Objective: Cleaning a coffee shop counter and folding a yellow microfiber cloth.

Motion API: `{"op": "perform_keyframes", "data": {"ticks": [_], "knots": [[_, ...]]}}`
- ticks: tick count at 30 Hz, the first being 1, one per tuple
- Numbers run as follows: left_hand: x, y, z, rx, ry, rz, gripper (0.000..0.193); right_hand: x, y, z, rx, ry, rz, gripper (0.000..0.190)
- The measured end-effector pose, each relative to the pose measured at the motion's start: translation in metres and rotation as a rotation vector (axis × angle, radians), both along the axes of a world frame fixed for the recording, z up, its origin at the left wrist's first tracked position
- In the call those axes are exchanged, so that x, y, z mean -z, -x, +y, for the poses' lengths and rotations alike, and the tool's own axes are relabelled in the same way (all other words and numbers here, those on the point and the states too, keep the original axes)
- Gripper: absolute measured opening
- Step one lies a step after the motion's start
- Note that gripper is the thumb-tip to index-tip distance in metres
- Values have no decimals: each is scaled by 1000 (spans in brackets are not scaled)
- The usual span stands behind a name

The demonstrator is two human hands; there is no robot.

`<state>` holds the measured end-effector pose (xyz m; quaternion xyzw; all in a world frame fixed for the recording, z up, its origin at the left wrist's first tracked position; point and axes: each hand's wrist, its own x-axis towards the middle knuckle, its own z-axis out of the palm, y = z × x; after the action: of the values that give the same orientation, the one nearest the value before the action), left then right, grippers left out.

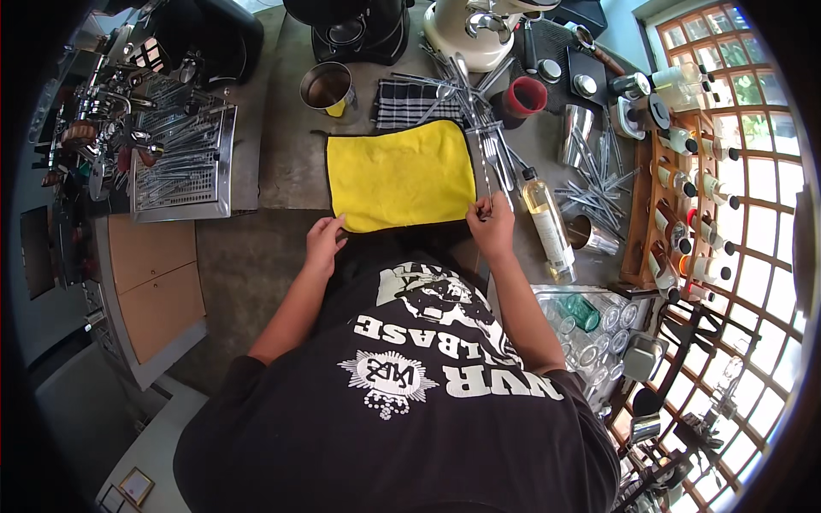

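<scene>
A yellow cloth with a dark edge lies spread at the front edge of the grey counter. My left hand pinches its near left corner. At the near right corner my right hand has its fingers closed on the cloth's edge; the long twisted metal handle of a bar spoon runs to these fingers, and whether they grip it too I cannot tell. Beyond the cloth lies a folded black-and-white checked cloth. Forks, spoons and other metal utensils are heaped at its right.
Behind stand a metal cup, a black machine, a cream machine and a red-rimmed cup. A bottle of pale liquid lies right of my right hand, near metal tumblers and glasses.
</scene>
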<state>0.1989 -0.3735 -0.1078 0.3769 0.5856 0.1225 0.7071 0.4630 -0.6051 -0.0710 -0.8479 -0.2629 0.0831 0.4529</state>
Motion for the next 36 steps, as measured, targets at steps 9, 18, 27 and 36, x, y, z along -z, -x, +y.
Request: {"op": "perform_keyframes", "data": {"ticks": [9,18,27,36], "knots": [[20,16,4,298,-188,63,30,10,6,-18,-150,117,-161,26],[-27,-13,30,457,-949,236,25,1,16,-9,-405,290,-401,23],[-17,-70,87,398,-1361,100,24,19,5,38,-492,289,-437,26],[-8,-65,74,700,-1612,290,48,13,7,33,-419,263,-322,24]]}}
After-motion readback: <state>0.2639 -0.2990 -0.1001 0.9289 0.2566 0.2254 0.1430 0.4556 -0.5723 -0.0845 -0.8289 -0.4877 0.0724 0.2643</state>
